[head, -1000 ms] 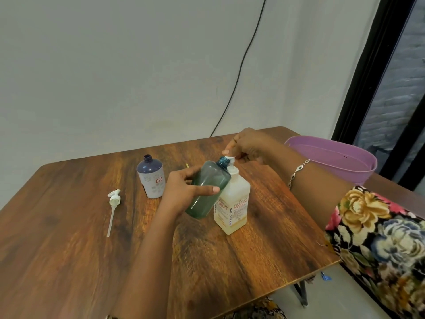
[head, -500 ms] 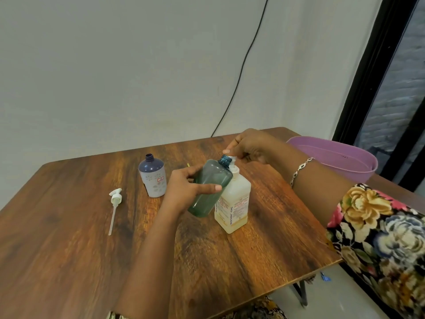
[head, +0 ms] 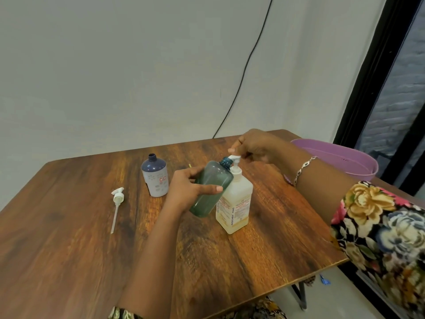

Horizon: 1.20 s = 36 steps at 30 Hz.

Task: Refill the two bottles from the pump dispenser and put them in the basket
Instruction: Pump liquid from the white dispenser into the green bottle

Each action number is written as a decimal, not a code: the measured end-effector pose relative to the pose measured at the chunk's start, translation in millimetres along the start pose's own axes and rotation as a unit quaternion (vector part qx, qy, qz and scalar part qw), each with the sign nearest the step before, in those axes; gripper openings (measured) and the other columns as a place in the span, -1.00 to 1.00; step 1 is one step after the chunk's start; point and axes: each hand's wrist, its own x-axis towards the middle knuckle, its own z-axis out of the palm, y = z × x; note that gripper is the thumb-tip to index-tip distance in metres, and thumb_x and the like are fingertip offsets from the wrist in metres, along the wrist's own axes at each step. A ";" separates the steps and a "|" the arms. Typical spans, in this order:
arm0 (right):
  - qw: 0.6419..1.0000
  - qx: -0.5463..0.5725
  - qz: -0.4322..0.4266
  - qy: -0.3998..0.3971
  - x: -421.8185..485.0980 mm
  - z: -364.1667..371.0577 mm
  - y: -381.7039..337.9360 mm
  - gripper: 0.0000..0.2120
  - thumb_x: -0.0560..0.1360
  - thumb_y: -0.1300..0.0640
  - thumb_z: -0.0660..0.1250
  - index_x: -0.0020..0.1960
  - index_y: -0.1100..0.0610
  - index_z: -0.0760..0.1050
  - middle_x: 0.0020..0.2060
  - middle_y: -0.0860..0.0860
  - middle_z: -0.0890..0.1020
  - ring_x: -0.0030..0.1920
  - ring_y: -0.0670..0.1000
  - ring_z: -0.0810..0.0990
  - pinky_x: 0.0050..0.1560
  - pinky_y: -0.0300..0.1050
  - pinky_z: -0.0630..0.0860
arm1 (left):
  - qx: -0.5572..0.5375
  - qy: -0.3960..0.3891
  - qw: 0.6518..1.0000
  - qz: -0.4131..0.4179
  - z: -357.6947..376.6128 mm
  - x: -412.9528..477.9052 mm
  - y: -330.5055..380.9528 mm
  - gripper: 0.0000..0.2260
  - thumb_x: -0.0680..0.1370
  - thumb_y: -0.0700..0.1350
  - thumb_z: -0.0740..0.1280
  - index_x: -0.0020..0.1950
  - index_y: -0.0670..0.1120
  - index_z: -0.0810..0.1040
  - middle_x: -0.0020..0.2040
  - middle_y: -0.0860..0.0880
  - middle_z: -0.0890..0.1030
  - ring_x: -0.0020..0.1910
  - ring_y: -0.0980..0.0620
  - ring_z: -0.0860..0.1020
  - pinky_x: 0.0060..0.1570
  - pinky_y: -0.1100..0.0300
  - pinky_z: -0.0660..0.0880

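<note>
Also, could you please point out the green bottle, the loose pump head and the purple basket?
green bottle (head: 210, 192), head view, on its tilted body.
loose pump head (head: 118, 198), head view, on its white collar.
purple basket (head: 333, 150), head view, on its inner wall.

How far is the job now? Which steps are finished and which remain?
Done: both bottles look open. In hand: the left hand holds the green bottle tilted, neck at the dispenser nozzle; the right hand grips its pump head. Left: fill the blue bottle, standing open, then put both in the basket, which shows no bottle.
</note>
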 end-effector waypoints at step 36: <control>0.994 -0.074 -0.078 0.017 5.3 5.7 8.0 -0.88 0.44 0.28 0.37 -0.26 0.21 0.48 -0.27 0.08 0.60 -0.25 -0.01 0.58 -0.11 -0.12 0.57 | 0.019 0.002 1.000 0.004 3.4 1.0 -6.2 -0.35 0.27 -0.20 0.53 0.34 -0.11 0.45 0.12 0.01 0.54 0.03 0.07 0.49 0.02 0.14 0.47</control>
